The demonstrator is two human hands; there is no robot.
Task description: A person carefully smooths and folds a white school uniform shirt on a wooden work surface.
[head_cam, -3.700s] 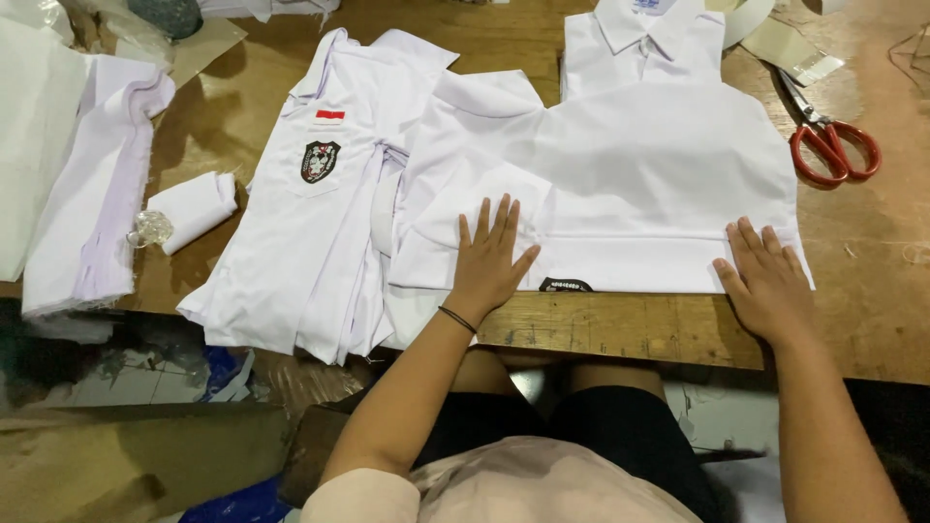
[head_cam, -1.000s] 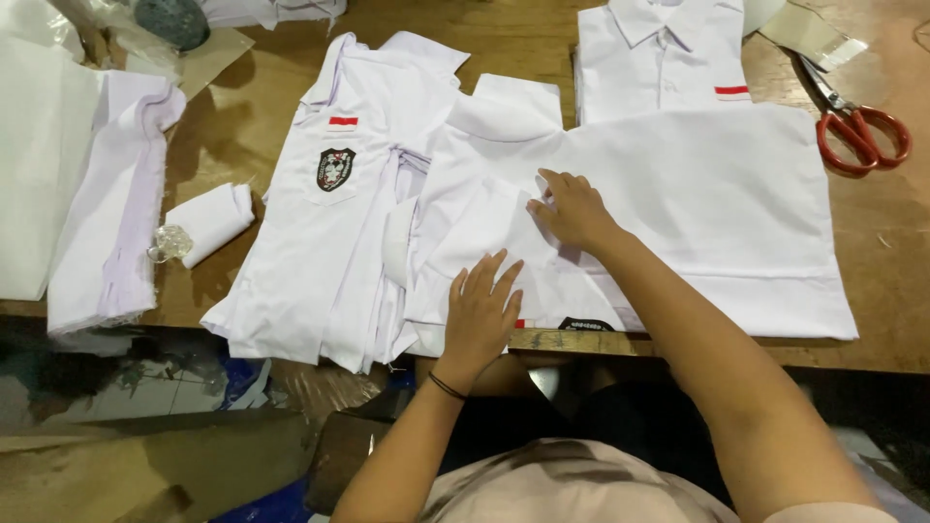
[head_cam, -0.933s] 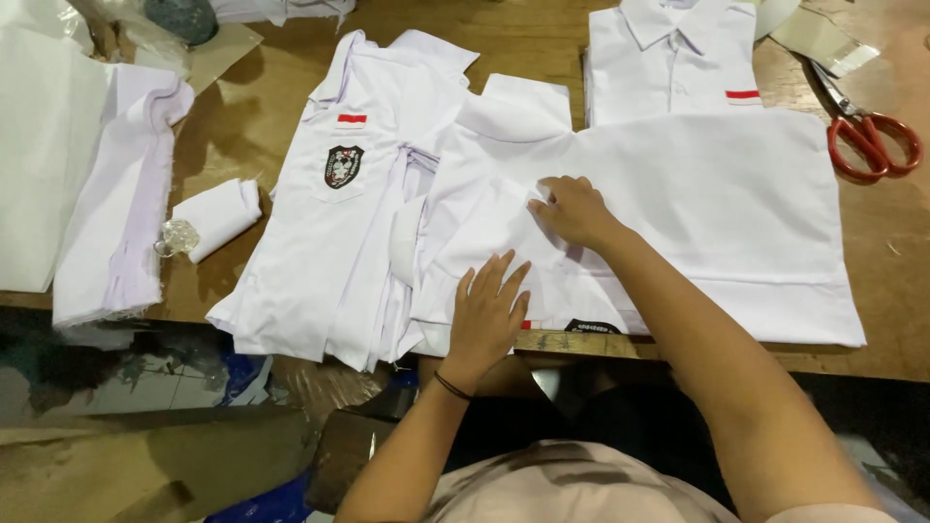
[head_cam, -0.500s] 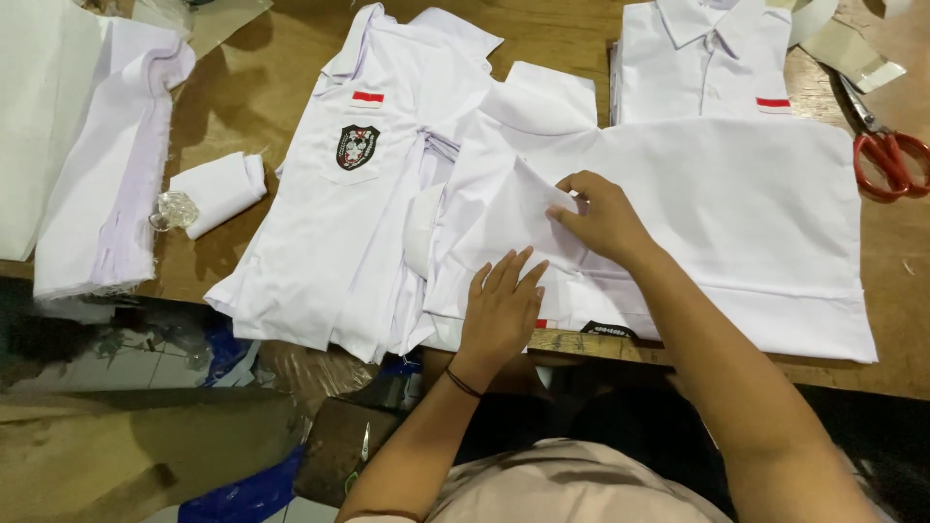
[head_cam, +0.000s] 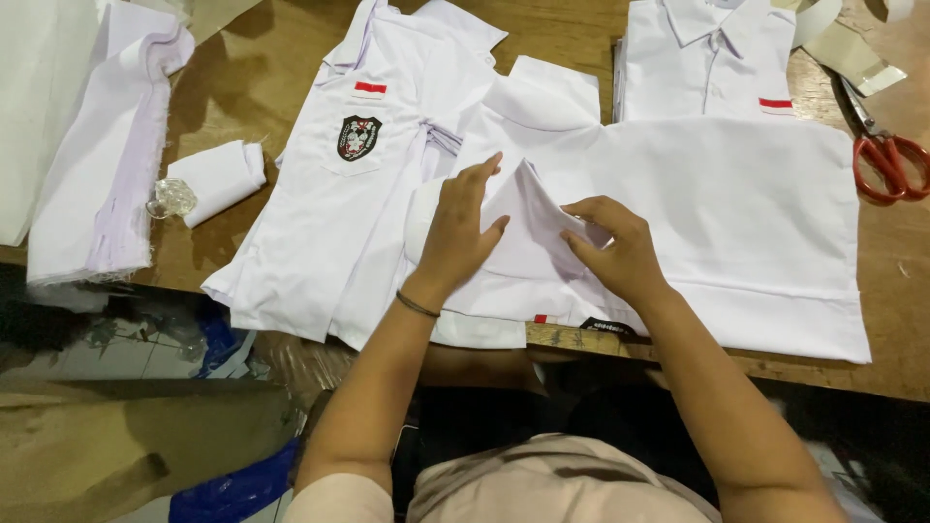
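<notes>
Hands meet over a white shirt [head_cam: 736,213] lying flat on the wooden table [head_cam: 581,39], its hem at the near edge. The left hand [head_cam: 455,232] presses spread fingers on the cloth, while the right hand [head_cam: 610,242] pinches a raised sleeve fold [head_cam: 528,208] just beside it. If the pinch slips or the left palm drags, the fold could skew and crease. A second shirt [head_cam: 358,194] partly underneath on the left might shift too. Red scissors [head_cam: 886,160] lie well apart.

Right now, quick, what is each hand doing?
Left hand: open, fingers spread flat, pressing on the white shirt.
Right hand: fingers pinched shut on a raised fold of that shirt.
</notes>
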